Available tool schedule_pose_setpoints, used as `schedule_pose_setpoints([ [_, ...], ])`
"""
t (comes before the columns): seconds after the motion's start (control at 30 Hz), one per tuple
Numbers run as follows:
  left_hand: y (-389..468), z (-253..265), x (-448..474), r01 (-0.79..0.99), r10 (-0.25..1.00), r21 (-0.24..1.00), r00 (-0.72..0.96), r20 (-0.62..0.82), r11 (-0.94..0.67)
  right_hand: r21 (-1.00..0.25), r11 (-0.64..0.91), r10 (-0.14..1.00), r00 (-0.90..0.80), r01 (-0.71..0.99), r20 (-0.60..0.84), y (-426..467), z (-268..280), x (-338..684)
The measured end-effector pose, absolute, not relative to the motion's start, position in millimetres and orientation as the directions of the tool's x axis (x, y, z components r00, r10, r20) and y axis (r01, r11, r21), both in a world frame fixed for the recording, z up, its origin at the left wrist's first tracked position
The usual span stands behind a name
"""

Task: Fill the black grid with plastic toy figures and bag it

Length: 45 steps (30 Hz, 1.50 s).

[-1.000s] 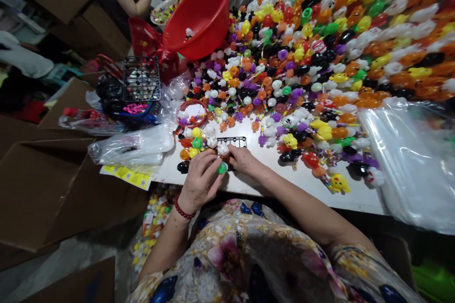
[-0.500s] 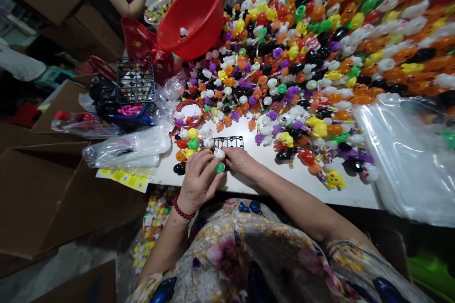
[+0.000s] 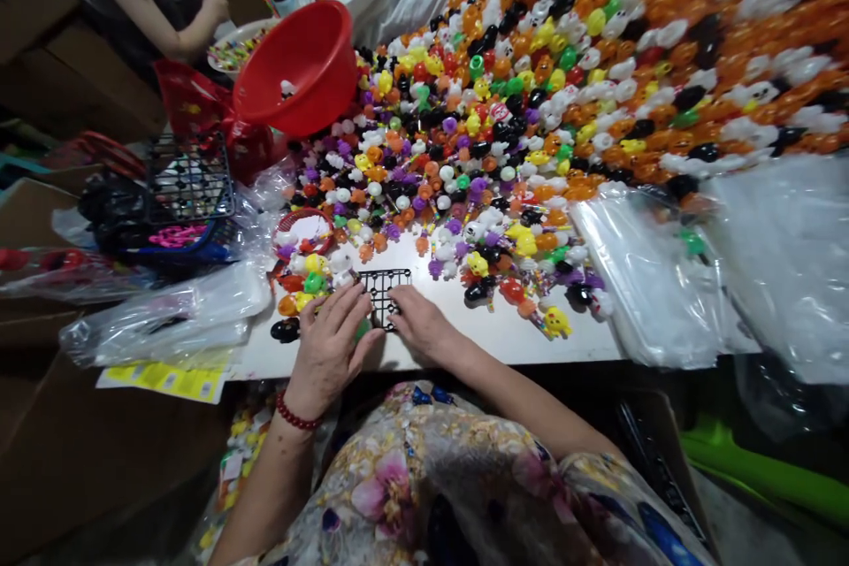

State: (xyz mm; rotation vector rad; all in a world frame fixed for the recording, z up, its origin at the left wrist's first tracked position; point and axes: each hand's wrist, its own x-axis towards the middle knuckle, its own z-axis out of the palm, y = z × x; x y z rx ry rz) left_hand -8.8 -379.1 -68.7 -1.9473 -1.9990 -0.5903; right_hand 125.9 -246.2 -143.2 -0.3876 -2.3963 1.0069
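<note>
A black plastic grid [image 3: 383, 287] lies on the white table [image 3: 434, 340] between my hands. My left hand [image 3: 335, 338] is at its left side, fingers stretched out and thumb apart, with a red bead bracelet on the wrist. A green piece [image 3: 363, 329] shows partly between that thumb and the fingers; the rest is hidden. At the grid's right edge, my right hand [image 3: 421, 325] has its fingers bent against it. Beside my left hand is a small group of toy figures, among them a green one [image 3: 314, 282] and a black one [image 3: 285, 330].
A big heap of colourful toys [image 3: 464, 124] covers the back and right. Clear plastic bags [image 3: 650, 283] lie at right, more bags [image 3: 172, 309] at left. A red basin [image 3: 298, 71], a small red basket [image 3: 303, 217] and black crates [image 3: 189, 181] stand left. Another person's arm [image 3: 152, 13] is behind.
The view has turned to the right. The white toy between my hands no longer shows. More of the black grid is uncovered, and my left fingers have straightened.
</note>
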Motion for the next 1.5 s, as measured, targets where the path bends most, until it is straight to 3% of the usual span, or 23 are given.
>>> schedule_pose_setpoints([
  [0.07, -381.0, -69.7, -9.9, 0.994, 0.876, 0.11, -0.064, 0.478, 0.013, -0.636, 0.751, 0.559, -0.685, 0.178, 0.468, -236.2, -143.8, 163.6],
  [0.17, -383.4, -71.7, -12.7, 0.99, 0.869, 0.134, -0.098, 0.485, 0.037, -0.534, 0.706, 0.709, -0.457, 0.466, 0.537, -220.5, -148.8, 214.6],
  [0.27, -382.7, -74.3, -16.2, 0.988, 0.859, 0.147, -0.116, 0.498, 0.049, -0.451, 0.651, 0.751, -0.428, 0.611, 0.503, -212.3, -158.1, 239.3],
  [0.37, -380.0, -75.8, -17.9, 0.988, 0.854, 0.148, -0.119, 0.507, 0.05, -0.39, 0.662, 0.739, -0.47, 0.64, 0.483, -209.4, -163.0, 240.8],
  [0.47, -378.7, -74.8, -17.6, 0.987, 0.862, 0.154, -0.115, 0.494, 0.044, -0.398, 0.699, 0.701, -0.459, 0.594, 0.546, -206.0, -152.4, 234.7],
  [0.63, -380.0, -74.0, -18.0, 0.986, 0.862, 0.159, -0.126, 0.491, 0.054, -0.499, 0.79, 0.613, -0.503, 0.357, 0.609, -198.4, -107.8, 212.8],
  [0.83, -379.5, -75.1, -18.3, 0.982, 0.867, 0.179, -0.136, 0.48, 0.055, -0.538, 0.835, 0.409, -0.781, 0.113, 0.472, -196.9, -79.5, 138.6],
  [1.1, -381.6, -71.9, -21.2, 0.983, 0.887, 0.174, -0.124, 0.445, 0.049, -0.533, 0.846, 0.169, -0.961, 0.028, 0.218, -202.9, -78.9, 72.5],
  [1.33, -378.6, -72.9, -20.6, 0.973, 0.886, 0.228, -0.144, 0.441, 0.045, -0.654, 0.756, 0.139, -0.984, 0.03, 0.115, -203.6, -64.4, 66.1],
  [1.5, -375.8, -68.9, -21.3, 0.963, 0.907, 0.265, -0.156, 0.392, 0.052, -0.783, 0.612, 0.229, -0.973, 0.115, 0.036, -204.3, -62.3, 57.9],
])
